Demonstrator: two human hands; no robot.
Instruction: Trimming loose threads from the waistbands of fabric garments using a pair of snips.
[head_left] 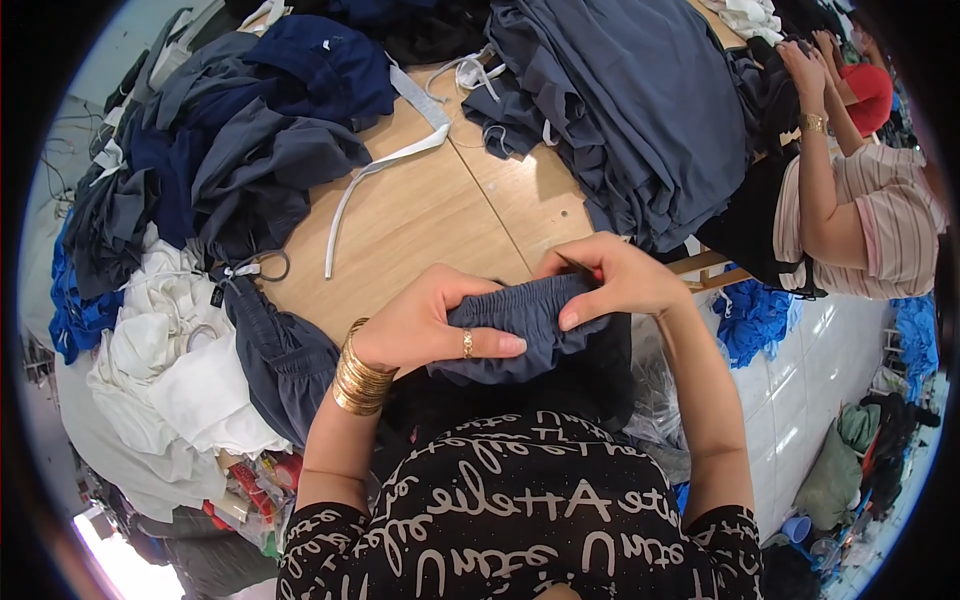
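the slate-blue fabric garment with a gathered elastic waistband is stretching between both hands, just above the person's lap — the left hand is gripping its left end, the right hand is pinching its upper right edge. it is looking bunched, wrinkled, soft, near the wooden table.

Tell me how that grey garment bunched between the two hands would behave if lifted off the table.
The grey garment is probably floppy: it folds and bunches between the left hand and right hand. Its gathered waistband likely stretches. It seems light, since fingertips alone pinch it, and would drape rather than hold shape above the wooden table.
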